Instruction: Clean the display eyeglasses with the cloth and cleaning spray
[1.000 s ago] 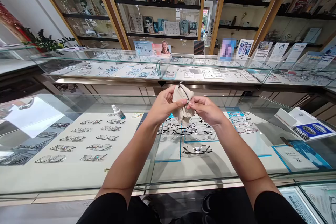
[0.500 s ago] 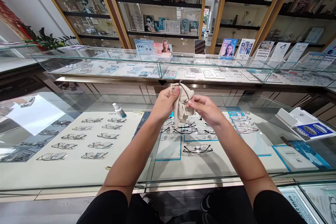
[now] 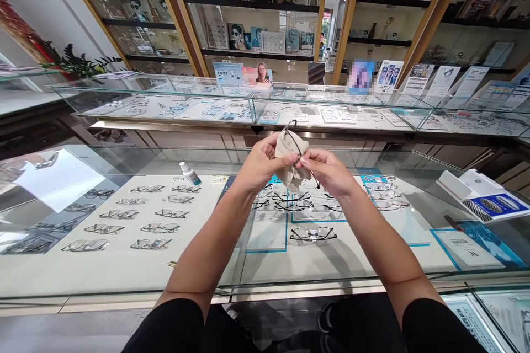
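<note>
Above the glass counter, my left hand [image 3: 259,166] is closed on a crumpled beige cloth [image 3: 285,146], its thumb pressed over the front. A pair of eyeglasses [image 3: 295,123] with thin dark frames is partly wrapped in the cloth. One dark temple runs across the fabric and its curved end sticks up at the top; the lenses are mostly hidden. My right hand [image 3: 329,170] pinches the glasses at the right side of the cloth, fingertips close to my left thumb. Another pair of dark-rimmed glasses [image 3: 313,234] lies in the display below.
On the glass counter [image 3: 207,281], a white spray bottle [image 3: 190,174] stands at left and a blue and white box [image 3: 488,198] at right. Rows of spectacles [image 3: 120,214] lie under the glass. A second display case [image 3: 186,105] and shelves [image 3: 256,5] are behind.
My left thumb has moved down and right across the cloth, towards my right fingers. The cloth has shifted, and more of the dark temple shows above it.
</note>
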Available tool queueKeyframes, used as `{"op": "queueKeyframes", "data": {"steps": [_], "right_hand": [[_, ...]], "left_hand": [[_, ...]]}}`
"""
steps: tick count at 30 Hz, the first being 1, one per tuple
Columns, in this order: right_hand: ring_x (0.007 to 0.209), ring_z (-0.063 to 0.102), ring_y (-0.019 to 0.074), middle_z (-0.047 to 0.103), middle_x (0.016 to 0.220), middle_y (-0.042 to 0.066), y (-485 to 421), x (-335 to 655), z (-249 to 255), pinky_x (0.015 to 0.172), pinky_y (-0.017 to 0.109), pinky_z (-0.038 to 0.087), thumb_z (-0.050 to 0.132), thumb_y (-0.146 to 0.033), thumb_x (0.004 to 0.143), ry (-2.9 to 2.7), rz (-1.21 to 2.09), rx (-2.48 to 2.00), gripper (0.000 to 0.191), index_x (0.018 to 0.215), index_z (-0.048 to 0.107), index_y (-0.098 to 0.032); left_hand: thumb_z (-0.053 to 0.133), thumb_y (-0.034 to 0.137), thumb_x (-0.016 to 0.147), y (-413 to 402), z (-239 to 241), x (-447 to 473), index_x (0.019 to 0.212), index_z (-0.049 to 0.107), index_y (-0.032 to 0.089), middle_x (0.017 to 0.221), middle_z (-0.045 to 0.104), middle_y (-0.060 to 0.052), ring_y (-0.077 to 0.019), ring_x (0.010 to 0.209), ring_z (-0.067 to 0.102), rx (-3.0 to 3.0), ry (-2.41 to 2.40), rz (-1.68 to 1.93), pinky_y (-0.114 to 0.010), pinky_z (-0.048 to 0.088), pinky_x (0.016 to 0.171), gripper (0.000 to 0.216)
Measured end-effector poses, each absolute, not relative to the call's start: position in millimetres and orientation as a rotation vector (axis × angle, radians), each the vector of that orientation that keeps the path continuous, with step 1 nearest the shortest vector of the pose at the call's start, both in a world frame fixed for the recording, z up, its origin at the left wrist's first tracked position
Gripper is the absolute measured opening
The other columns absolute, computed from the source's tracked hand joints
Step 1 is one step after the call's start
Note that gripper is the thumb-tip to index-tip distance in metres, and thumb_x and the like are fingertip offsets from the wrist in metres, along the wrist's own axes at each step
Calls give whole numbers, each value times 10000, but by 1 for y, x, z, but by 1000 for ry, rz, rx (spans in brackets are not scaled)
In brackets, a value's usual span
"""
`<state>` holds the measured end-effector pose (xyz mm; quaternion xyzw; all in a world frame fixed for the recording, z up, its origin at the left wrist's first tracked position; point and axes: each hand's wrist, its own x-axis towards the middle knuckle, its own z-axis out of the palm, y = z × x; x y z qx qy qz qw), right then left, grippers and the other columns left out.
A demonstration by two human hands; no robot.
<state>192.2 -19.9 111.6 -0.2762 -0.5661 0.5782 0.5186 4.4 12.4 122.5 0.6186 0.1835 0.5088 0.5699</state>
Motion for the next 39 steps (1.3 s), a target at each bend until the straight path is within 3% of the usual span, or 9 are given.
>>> {"op": "queueKeyframes", "data": {"steps": [5,12,17,24,32,39], "right_hand": [[778,555,167,738,828,30,-22,192,112,719,314,388,990,-574,679,-1354,1443,-663,438,749,751,-214],[755,545,141,714,838,6,-20,187,108,726,300,408,1008,-571,685,-1326,1497,-614,449,790,755,-214],[729,557,131,727,850,6,-19,192,109,685,286,411,1031,-524,665,-1270,1543,-610,432,790,760,-211],[704,551,114,746,877,-2,-15,197,108,645,264,399,1048,-499,651,-1219,1555,-603,413,773,762,-228],[795,639,132,763,844,-11,-14,195,108,825,282,499,1053,-498,648,-1240,1501,-588,372,756,805,-243],[817,623,150,759,837,-4,-13,194,107,802,291,480,1045,-541,635,-1263,1499,-607,398,744,797,-249]], "left_hand": [[1054,400,634,9,122,7,961,713,177,824,713,-5,-117,692,613,1469,467,1278,-234,519,670,522],[945,553,806,5,117,12,1024,632,213,854,618,11,-111,715,556,1464,470,1265,-221,483,658,511],[805,691,901,13,116,4,1121,704,206,879,682,-10,-127,741,614,1415,435,1205,-224,519,674,542],[882,547,889,20,125,-10,1063,745,164,844,752,-31,-120,696,668,1470,430,1152,-212,532,636,442],[1007,404,763,11,121,6,1009,630,176,871,758,-7,-103,712,679,1398,424,1213,-205,541,642,505],[1022,333,735,12,123,5,1007,648,192,900,729,12,-95,749,646,1477,364,1229,-209,541,702,483]]}}
